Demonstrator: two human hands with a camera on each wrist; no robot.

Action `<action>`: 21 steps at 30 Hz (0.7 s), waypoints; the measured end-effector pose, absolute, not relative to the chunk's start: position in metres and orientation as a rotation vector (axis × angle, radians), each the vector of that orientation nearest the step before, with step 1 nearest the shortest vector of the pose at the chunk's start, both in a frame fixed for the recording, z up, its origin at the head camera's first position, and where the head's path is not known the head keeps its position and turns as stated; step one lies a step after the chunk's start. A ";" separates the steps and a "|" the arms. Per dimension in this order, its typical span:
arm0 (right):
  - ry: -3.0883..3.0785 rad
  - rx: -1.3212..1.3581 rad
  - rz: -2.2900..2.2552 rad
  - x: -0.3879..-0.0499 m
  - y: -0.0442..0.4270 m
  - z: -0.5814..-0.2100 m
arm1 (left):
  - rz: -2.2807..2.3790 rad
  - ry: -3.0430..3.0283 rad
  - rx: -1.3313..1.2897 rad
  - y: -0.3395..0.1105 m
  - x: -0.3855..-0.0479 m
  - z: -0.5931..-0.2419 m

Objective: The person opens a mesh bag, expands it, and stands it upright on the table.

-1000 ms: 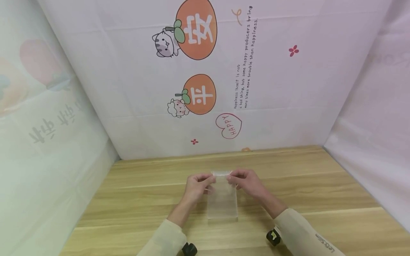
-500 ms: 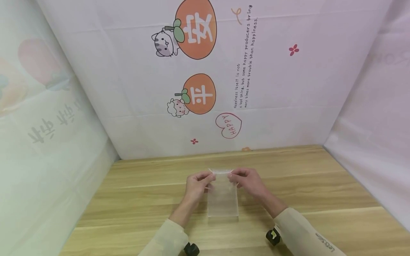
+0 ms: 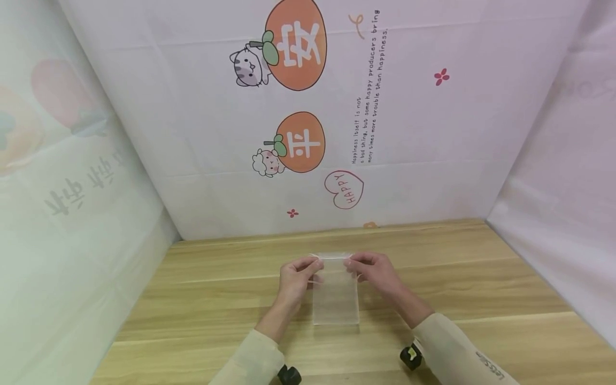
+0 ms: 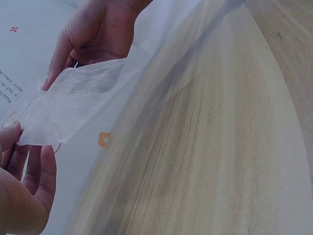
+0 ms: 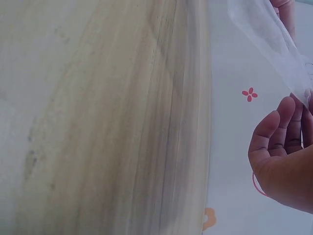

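Observation:
Between my hands hangs a small, thin, translucent white mesh pouch, its upper edge drawn out straight. My left hand pinches its upper left corner between thumb and index finger. At the opposite corner, my right hand pinches the edge the same way. Fine creases show in the pouch in the left wrist view, where it hangs above the table. A thin pale strand sticks out near the left fingers. In the right wrist view the right hand has its other fingers loosely bent below the fabric.
A wood-grain table lies beneath the hands. White printed cloth stands behind it, with more white cloth at the left and right. Dark camera mounts sit under both sleeves.
The pouch's lower edge has risen slightly, and its upper edge is spread a little wider. Both hands keep their pinch and have hardly moved.

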State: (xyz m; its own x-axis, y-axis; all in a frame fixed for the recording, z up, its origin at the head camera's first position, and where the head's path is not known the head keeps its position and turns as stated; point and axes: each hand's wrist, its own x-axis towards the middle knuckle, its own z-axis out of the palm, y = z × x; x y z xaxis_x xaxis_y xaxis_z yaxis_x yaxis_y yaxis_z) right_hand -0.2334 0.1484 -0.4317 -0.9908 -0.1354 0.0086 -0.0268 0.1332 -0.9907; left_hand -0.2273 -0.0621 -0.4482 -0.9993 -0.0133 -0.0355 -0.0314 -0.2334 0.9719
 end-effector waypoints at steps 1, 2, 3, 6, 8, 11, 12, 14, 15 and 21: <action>2.286 -0.163 -2.018 -0.233 0.149 -0.432 | 2.464 1.929 -0.055 -0.062 -0.227 -0.448; 2.274 -0.160 -2.026 -0.233 0.149 -0.432 | 2.470 1.924 -0.052 -0.062 -0.227 -0.448; 2.257 -0.158 -2.037 -0.233 0.149 -0.432 | 2.474 1.922 -0.049 -0.062 -0.227 -0.448; 2.201 -0.144 -2.072 -0.233 0.149 -0.432 | 2.489 1.906 -0.040 -0.061 -0.228 -0.448; 2.163 -0.137 -2.094 -0.233 0.149 -0.432 | 2.495 1.899 -0.035 -0.061 -0.228 -0.449; 2.096 -0.118 -2.134 -0.233 0.149 -0.433 | 2.492 1.900 -0.028 -0.062 -0.228 -0.449; 2.081 -0.117 -2.142 -0.233 0.149 -0.434 | 2.489 1.901 -0.027 -0.062 -0.228 -0.449; 2.049 -0.110 -2.156 -0.232 0.149 -0.433 | 2.482 1.907 -0.021 -0.062 -0.227 -0.448; 2.033 -0.100 -2.167 -0.232 0.149 -0.433 | 2.480 1.905 -0.020 -0.062 -0.227 -0.448; 1.951 -0.081 -2.221 -0.230 0.148 -0.433 | 2.489 1.881 -0.020 -0.061 -0.226 -0.446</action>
State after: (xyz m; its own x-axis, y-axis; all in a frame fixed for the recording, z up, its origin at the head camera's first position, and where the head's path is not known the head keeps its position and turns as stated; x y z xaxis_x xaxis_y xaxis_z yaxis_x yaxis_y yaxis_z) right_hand -0.2298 0.1478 -0.4328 -0.9815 -0.1736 -0.0804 0.1021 -0.1198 -0.9875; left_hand -0.2257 -0.0611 -0.4464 -0.9997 0.0096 -0.0237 -0.0255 -0.2731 0.9617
